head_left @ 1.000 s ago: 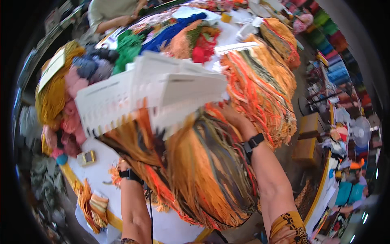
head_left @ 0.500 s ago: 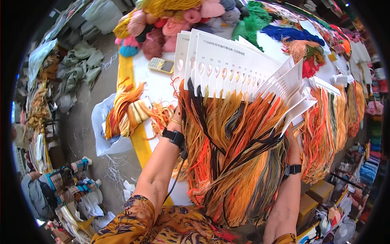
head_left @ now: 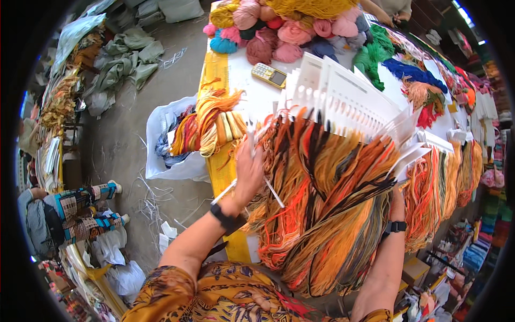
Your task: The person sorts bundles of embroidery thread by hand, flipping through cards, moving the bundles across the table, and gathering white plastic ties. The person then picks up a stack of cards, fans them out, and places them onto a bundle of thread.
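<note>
A thick bundle of embroidery-thread cards [head_left: 343, 102] stands tilted over the table, long skeins in orange, rust, black, gold and grey [head_left: 332, 204] hanging from the holes in the white cards. My right hand [head_left: 397, 199] grips its right side, with the fingers hidden behind the skeins. At the left side is my left hand [head_left: 250, 169], back facing up and fingers drawn together; what they pinch is blurred. Thin white strips [head_left: 274, 193] stick out on either side of its wrist. Beyond it lies an orange-and-yellow thread bundle [head_left: 214, 126] at the table's edge.
A keypad phone [head_left: 269, 75] lies on the white table with its yellow edge [head_left: 219, 174]. Behind it are yarn balls [head_left: 260, 45]; more threaded cards [head_left: 437, 140] stand at right. A white bag [head_left: 161, 166] sits left. Another person's legs [head_left: 88, 201] show far left.
The view has shifted, bringing the white bag and yarn further right. My left hand has come away from the cards' left edge, and white strips now show near it. The right hand stays at the bundle.
</note>
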Demonstrator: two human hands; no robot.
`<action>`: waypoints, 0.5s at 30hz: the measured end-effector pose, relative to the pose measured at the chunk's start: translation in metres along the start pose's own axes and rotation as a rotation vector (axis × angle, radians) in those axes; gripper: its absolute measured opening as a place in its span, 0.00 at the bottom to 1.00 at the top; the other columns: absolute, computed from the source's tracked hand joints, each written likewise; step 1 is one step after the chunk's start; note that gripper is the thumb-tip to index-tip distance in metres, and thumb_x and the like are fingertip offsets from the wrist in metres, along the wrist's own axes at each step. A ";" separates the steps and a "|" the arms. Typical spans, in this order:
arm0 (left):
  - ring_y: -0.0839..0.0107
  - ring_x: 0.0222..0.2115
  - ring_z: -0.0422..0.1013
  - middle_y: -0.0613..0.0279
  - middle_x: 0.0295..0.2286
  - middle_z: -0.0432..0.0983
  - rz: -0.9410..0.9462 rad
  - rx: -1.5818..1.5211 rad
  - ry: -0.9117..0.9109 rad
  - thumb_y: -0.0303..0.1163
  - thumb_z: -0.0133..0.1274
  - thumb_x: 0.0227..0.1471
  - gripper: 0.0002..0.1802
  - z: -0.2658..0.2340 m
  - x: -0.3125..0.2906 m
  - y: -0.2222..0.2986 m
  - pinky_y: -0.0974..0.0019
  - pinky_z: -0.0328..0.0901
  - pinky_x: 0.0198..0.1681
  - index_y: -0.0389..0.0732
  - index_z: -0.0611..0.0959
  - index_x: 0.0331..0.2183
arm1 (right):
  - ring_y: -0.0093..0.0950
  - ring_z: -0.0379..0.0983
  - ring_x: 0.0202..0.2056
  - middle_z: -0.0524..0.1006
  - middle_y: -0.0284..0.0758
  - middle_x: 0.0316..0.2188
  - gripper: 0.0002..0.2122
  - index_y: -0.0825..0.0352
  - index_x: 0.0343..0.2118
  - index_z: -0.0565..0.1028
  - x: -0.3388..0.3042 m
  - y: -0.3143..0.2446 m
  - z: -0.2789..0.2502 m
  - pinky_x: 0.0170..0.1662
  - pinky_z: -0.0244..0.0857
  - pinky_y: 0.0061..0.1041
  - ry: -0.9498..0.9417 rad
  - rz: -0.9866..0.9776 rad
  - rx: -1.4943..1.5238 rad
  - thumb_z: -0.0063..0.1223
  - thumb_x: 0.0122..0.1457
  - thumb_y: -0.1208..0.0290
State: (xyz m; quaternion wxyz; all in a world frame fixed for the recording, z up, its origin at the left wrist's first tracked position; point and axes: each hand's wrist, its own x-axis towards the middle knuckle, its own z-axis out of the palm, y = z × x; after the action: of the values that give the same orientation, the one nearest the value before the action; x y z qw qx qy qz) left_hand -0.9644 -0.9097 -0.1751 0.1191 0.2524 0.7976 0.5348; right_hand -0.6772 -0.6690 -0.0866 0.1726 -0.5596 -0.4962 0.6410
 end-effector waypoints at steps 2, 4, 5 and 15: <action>0.55 0.47 0.64 0.45 0.45 0.68 0.231 0.189 0.082 0.30 0.40 0.58 0.19 -0.028 -0.019 -0.027 0.58 0.57 0.52 0.36 0.70 0.50 | 0.26 0.68 0.45 0.70 0.35 0.48 0.27 0.68 0.55 0.64 0.000 0.001 -0.003 0.45 0.65 0.25 0.014 -0.002 0.002 0.44 0.61 0.51; 0.49 0.53 0.56 0.43 0.50 0.61 0.252 0.543 0.029 0.26 0.43 0.55 0.20 -0.063 -0.021 -0.046 0.53 0.49 0.57 0.37 0.70 0.50 | 0.26 0.69 0.44 0.71 0.35 0.48 0.27 0.67 0.55 0.64 0.001 0.003 -0.003 0.44 0.65 0.25 0.017 -0.002 0.011 0.44 0.60 0.52; 0.49 0.53 0.56 0.43 0.50 0.61 0.254 0.540 0.030 0.26 0.43 0.55 0.20 -0.072 -0.017 -0.054 0.53 0.49 0.57 0.37 0.70 0.50 | 0.26 0.69 0.44 0.71 0.34 0.47 0.26 0.67 0.55 0.64 0.001 0.004 -0.004 0.44 0.65 0.24 0.023 -0.003 0.013 0.45 0.60 0.52; 0.46 0.46 0.61 0.43 0.44 0.67 0.375 0.529 -0.039 0.28 0.47 0.47 0.16 -0.043 0.126 -0.131 0.51 0.54 0.53 0.37 0.74 0.41 | 0.25 0.71 0.40 0.74 0.33 0.44 0.25 0.68 0.53 0.67 -0.012 -0.024 0.030 0.42 0.65 0.23 -0.017 0.067 0.100 0.46 0.60 0.52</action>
State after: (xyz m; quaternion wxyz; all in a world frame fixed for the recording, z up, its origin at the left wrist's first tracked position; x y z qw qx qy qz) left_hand -1.1266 -0.9166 -0.2669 -0.0359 0.4274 0.8460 0.3168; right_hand -0.7076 -0.6811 -0.0634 0.1747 -0.5610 -0.4460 0.6751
